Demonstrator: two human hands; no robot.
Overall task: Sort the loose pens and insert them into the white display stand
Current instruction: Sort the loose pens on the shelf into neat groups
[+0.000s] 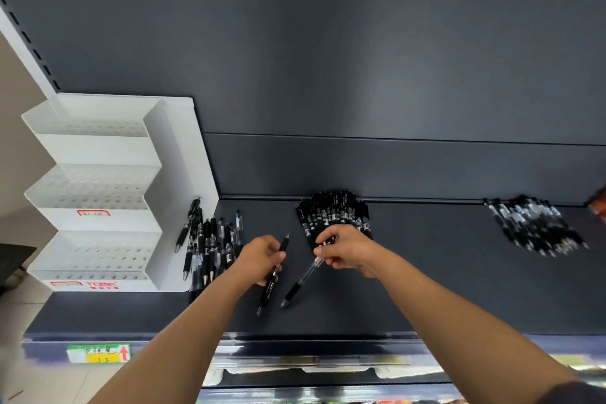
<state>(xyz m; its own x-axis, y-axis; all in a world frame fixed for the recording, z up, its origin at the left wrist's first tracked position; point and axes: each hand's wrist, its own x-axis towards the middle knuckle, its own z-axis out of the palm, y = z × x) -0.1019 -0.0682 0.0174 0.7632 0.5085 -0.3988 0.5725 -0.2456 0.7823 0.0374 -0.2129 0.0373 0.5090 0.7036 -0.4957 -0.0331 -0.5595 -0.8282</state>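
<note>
The white display stand (98, 193) with stepped tiers of holes stands at the left of the dark shelf (426, 289); no pens show in its holes. My left hand (260, 257) grips a black pen (273, 275) by its middle, tip pointing toward me. My right hand (347, 248) pinches the top end of a clear-barrelled pen (303, 279) that hangs tilted, its tip near the shelf. A spread of loose pens (213, 246) lies just right of the stand. A fanned pile of black pens (334, 213) lies behind my right hand.
Another pile of pens (537, 226) lies far right against the shelf's back panel (328, 59). An orange-red item (598, 203) is at the right edge. A green and yellow price label (98, 353) sits on the shelf's front edge.
</note>
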